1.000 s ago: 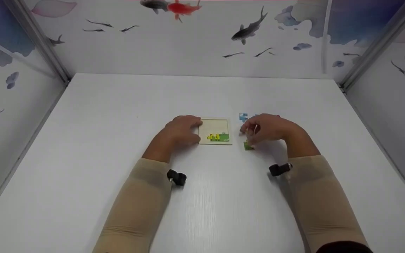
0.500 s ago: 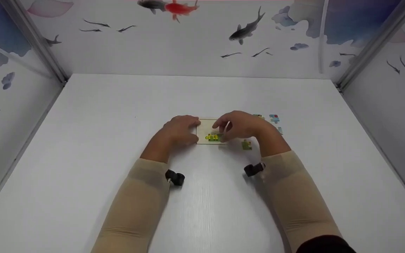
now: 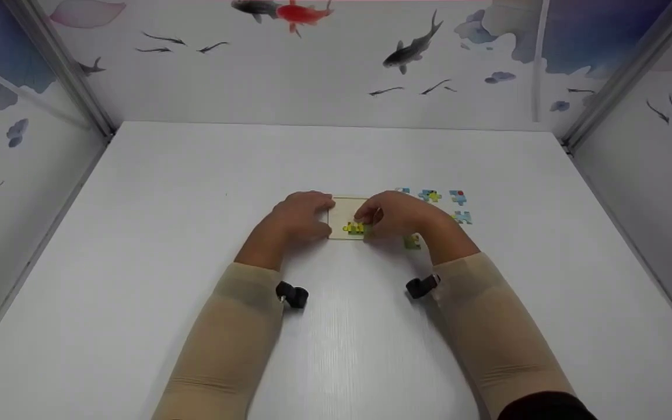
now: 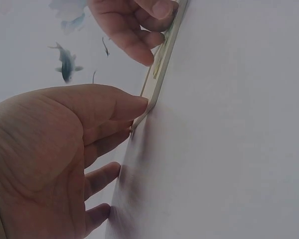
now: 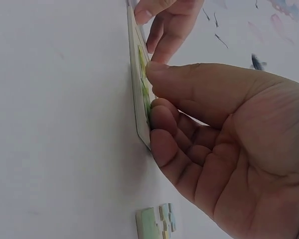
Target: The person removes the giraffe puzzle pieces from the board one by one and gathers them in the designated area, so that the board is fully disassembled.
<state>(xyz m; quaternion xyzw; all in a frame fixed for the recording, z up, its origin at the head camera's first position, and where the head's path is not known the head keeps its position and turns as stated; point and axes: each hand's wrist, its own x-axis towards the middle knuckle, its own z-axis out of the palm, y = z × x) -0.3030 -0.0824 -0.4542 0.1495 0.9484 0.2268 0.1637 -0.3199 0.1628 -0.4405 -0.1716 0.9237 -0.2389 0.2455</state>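
A square wooden puzzle tray (image 3: 340,211) lies flat in the middle of the table, with joined yellow and green puzzle pieces (image 3: 353,228) along its lower side. My left hand (image 3: 301,217) holds the tray's left edge, thumb near the front corner and fingers near the back one. Over the tray's right part is my right hand (image 3: 397,216), fingers bent, pinching a puzzle piece that its fingertips mostly hide. In the right wrist view, the thumb (image 5: 162,74) and curled fingers meet low over the pieces in the tray.
Right of the tray lie several loose puzzle pieces: a blue and yellow one (image 3: 431,196), one with a red dot (image 3: 458,196), a light blue one (image 3: 462,217) and a green one (image 3: 412,241). Printed walls surround the white table (image 3: 336,157).
My right hand has moved left from the loose pieces to the tray, then lowered slightly onto its right part. The left hand has stayed at the tray's left edge.
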